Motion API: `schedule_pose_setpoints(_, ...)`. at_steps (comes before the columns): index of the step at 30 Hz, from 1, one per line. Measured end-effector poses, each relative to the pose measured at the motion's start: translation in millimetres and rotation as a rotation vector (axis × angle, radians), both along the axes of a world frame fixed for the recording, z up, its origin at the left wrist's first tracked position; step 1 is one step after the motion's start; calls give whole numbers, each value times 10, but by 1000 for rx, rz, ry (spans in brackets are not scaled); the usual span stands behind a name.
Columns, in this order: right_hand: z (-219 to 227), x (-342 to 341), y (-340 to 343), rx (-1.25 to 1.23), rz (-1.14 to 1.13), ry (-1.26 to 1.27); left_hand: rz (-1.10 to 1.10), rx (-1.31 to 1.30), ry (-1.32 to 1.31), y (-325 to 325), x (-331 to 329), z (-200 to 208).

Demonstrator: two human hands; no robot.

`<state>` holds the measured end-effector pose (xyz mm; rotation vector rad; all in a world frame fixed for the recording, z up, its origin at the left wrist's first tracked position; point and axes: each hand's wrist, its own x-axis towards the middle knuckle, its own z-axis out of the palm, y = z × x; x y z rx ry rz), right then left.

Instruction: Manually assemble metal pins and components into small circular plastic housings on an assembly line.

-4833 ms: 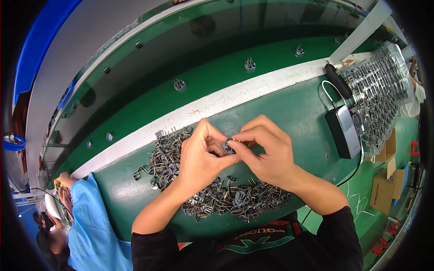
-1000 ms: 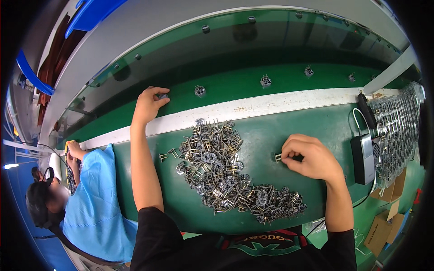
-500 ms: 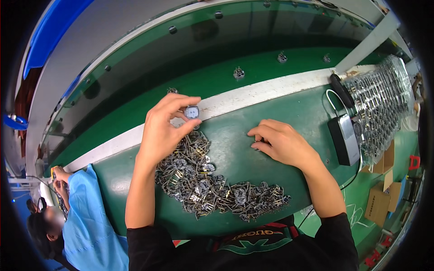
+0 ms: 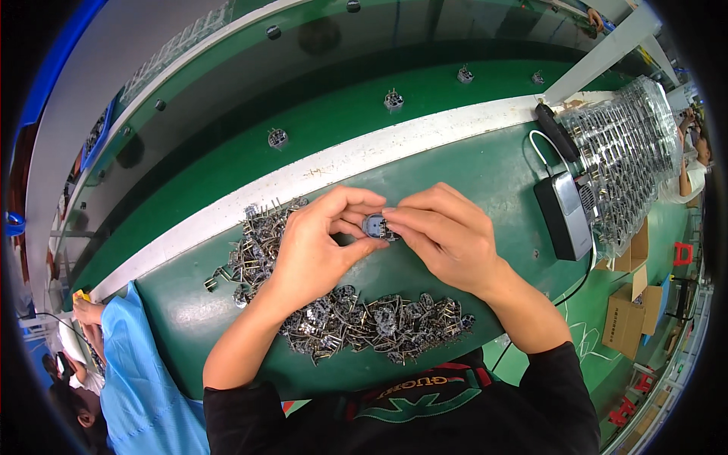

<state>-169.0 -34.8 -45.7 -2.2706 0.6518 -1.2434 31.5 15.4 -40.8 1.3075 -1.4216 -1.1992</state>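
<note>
In front of me, over the green tabletop (image 4: 409,277), my two hands meet around one small grey plug-like part (image 4: 374,225) with a rounded face. My left hand (image 4: 315,239) grips its left side between thumb and fingers. From the right, my right hand (image 4: 455,231) pinches at its edge, where small dark and metallic bits show; whether those fingers hold a separate piece I cannot tell. Below and left of the hands lies a loose heap of similar parts (image 4: 383,318) with metal prongs and dark legs. My left hand and forearm hide some of it.
Beyond a white rail (image 4: 349,161) runs a green belt (image 4: 334,125) carrying several spaced parts. At right are a black box-shaped device (image 4: 563,216) with a white cable and stacked clear plastic trays (image 4: 626,155). A co-worker's blue sleeve (image 4: 140,364) is at left; cardboard boxes (image 4: 629,322) stand lower right.
My left hand has come right and nearer to me with the grey part. My right hand has moved left to meet it, its fingers now on the part. The view has shifted slightly.
</note>
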Motion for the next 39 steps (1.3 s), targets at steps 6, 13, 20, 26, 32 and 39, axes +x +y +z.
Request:
schedule_pose_setpoints(6, -47, 32, 22, -65, 23, 12, -14, -44, -85, 30, -55, 15)
schedule_pose_setpoints(13, -51, 47, 59, -188, 9, 52, 8, -122, -147, 36, -86, 24)
schedule_pose_setpoints(20, -47, 85, 103, -22, -33, 46, 29, -179, -223, -1, -26, 62)
schedule_pose_setpoints(26, 75, -93, -31, -40, -181, 36, 248, -272, -286, -239, 530, 244)
schedule_pose_setpoints(32, 129, -105, -46, -120, -82, 176, 592, -101, -614, -478, 1599, -130)
schedule_pose_setpoints(39, 428, -374, 76, -54, 79, 405, 556, -165, -872, -187, 1889, 10)
